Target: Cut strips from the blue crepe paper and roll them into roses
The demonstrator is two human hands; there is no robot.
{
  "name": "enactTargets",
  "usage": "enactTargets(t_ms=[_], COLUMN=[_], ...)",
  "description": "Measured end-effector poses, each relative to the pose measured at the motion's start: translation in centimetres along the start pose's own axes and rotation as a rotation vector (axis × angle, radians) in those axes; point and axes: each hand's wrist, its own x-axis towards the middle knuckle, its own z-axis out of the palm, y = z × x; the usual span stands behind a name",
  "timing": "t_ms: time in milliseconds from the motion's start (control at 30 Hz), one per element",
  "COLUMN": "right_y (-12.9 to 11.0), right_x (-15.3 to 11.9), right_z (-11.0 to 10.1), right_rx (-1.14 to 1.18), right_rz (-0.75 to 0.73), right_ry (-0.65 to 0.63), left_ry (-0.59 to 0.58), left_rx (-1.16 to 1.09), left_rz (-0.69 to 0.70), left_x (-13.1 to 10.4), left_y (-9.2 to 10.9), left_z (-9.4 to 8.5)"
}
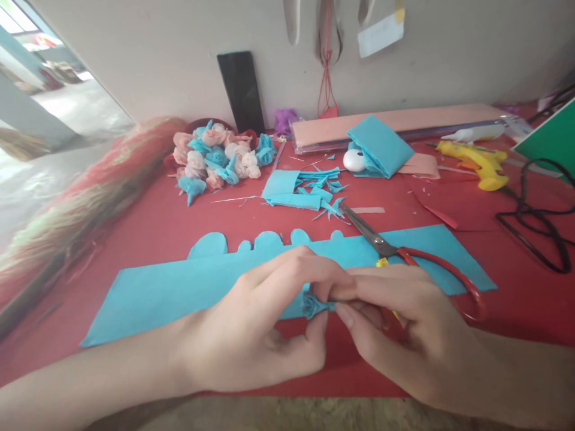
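Between my hands is a small blue paper flower (309,305) with a rolled centre and a narrow twisted base. My right hand (404,323) pinches that base between thumb and fingers. Curled around the flower's head, my left hand (265,317) has its thumb below and index finger above. Under both hands lies a long strip of blue crepe paper (166,293), with rounded blue petal pieces (268,240) along its far edge. Scissors (381,245) with red handles rest on the strip, beside my right hand. A small yellow bit is partly hidden behind that hand.
Finished pink, white and blue paper flowers (215,152) are heaped at the back left. Cut blue paper scraps (291,188), a folded blue packet (381,146), a yellow glue gun (480,161) and its black cord (523,215) lie behind. A phone-like black slab (242,90) leans on the wall.
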Motion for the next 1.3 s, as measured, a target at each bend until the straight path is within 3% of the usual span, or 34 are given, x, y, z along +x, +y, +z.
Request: enactTargets(t_ms=[233, 567, 1000, 1300], right_y=[0.2, 0.9, 1.0, 1.1], right_x=[-0.4, 0.0, -0.5, -0.2], right_z=[0.3, -0.1, 0.3, 0.2], right_rx=[-0.085, -0.568, -0.382, -0.482], right_rz=[-0.158, -0.467, -0.33, -0.428], right_ry=[0.124, 0.123, 0.105, 0.106], left_ry=[0.052, 0.078, 0.031, 0.034], left_rx=[-0.077, -0.127, 0.069, 0.162], left_rz=[-0.024, -0.165, -0.044, -0.047], left_x=[-0.1, -0.1, 0.1, 0.3], left_y=[0.0, 0.7, 0.3, 0.5], left_z=[-0.1, 0.1, 0.0, -0.1])
